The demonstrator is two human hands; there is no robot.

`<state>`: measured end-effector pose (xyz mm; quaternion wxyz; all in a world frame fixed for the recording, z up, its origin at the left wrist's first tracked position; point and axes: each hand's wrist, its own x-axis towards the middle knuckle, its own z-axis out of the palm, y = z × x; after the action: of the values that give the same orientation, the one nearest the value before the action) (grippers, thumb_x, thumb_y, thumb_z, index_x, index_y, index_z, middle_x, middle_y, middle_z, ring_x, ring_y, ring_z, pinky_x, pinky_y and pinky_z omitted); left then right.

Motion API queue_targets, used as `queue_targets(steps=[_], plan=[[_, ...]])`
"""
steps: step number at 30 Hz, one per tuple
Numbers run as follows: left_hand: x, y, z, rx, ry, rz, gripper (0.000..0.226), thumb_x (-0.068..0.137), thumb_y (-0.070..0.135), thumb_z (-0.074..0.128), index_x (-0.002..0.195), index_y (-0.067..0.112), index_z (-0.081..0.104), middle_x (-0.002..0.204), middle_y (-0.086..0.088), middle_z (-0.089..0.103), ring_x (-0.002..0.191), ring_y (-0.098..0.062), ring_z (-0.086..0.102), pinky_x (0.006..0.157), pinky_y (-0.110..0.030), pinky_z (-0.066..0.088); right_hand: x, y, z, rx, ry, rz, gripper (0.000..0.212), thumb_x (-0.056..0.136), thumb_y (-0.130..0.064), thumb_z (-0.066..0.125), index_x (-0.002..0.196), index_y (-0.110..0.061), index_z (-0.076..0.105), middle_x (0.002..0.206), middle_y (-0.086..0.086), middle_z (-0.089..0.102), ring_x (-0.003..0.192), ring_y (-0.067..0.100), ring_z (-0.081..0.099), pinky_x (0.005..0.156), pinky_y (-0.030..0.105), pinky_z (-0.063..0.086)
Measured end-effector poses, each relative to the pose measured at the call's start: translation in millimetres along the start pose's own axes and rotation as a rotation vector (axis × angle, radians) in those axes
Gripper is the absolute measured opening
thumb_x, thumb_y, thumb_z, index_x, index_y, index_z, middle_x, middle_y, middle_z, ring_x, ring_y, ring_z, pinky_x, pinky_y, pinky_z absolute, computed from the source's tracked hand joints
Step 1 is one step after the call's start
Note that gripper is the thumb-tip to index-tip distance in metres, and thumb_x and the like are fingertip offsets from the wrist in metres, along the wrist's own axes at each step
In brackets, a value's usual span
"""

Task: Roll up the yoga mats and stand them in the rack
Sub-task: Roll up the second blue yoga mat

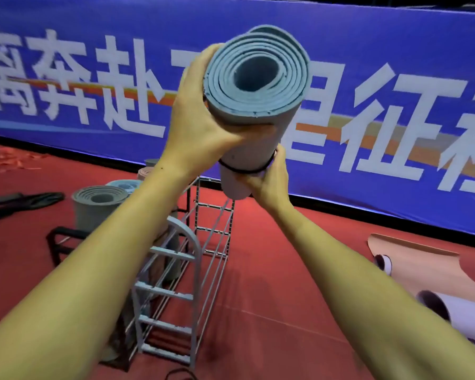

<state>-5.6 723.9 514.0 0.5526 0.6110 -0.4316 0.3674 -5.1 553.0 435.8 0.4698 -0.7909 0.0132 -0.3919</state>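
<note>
Already we hold a rolled blue mat upright above the rack, left hand fingers wrapped near its top, right hand fingers clamped at the black band. At nine o'clock, rolled mats stand racked; at four o'clock, two peach mats lie part-rolled, still to finish.

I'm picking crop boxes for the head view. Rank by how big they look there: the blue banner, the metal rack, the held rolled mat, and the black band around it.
1. blue banner
2. metal rack
3. held rolled mat, enlarged by nearness to the camera
4. black band
</note>
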Motion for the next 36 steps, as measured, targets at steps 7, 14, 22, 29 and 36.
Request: queue_targets(steps=[7,14,22,29,36], plan=[[-5,-36,-13,0.085,0.047,-0.091,0.108,0.063,0.054,0.099,0.149,0.017,0.046,0.142,0.002,0.057,0.136,-0.020,0.054,0.112,-0.042,0.048,18,27,51,0.062,-0.068,-0.008,0.074,0.047,-0.058,0.085,0.107,-0.048,0.042,0.109,-0.017,0.065,0.095,0.000,0.065,0.071,0.031,0.055],[-18,-85,-20,0.272,0.012,-0.340,0.116,0.048,0.070,0.092,0.145,0.033,0.042,0.136,0.019,0.059,0.125,-0.007,0.060,0.101,-0.046,0.055,36,94,106,0.057,-0.150,0.025,0.084,0.048,-0.045,0.090,0.122,-0.029,0.055,0.115,-0.011,0.070,0.101,0.002,0.069,0.073,0.027,0.059],[-2,-187,14,0.606,-0.123,-0.588,0.098,0.058,0.049,0.090,0.139,0.020,0.042,0.132,-0.004,0.055,0.110,-0.026,0.059,0.092,-0.051,0.057,70,171,152,-0.018,-0.280,0.157,0.124,0.052,-0.039,0.094,0.158,-0.025,0.031,0.142,0.010,0.053,0.121,0.026,0.061,0.086,0.038,0.056],[-20,-300,82,0.689,-0.144,-0.793,0.090,0.066,0.041,0.090,0.137,0.013,0.042,0.132,-0.010,0.052,0.114,-0.034,0.060,0.092,-0.050,0.057,94,228,131,-0.157,-0.411,0.174,0.104,0.079,-0.016,0.088,0.162,-0.015,0.026,0.153,0.019,0.034,0.140,0.034,0.043,0.111,0.037,0.040],[-53,-380,131,0.675,-0.285,-0.929,0.086,0.073,0.027,0.091,0.139,0.010,0.038,0.140,-0.016,0.046,0.099,-0.032,0.054,0.079,-0.037,0.044,74,268,78,-0.185,-0.383,0.163,0.066,0.087,-0.016,0.076,0.145,-0.018,0.047,0.133,0.002,0.043,0.126,0.026,0.055,0.110,0.045,0.048]])
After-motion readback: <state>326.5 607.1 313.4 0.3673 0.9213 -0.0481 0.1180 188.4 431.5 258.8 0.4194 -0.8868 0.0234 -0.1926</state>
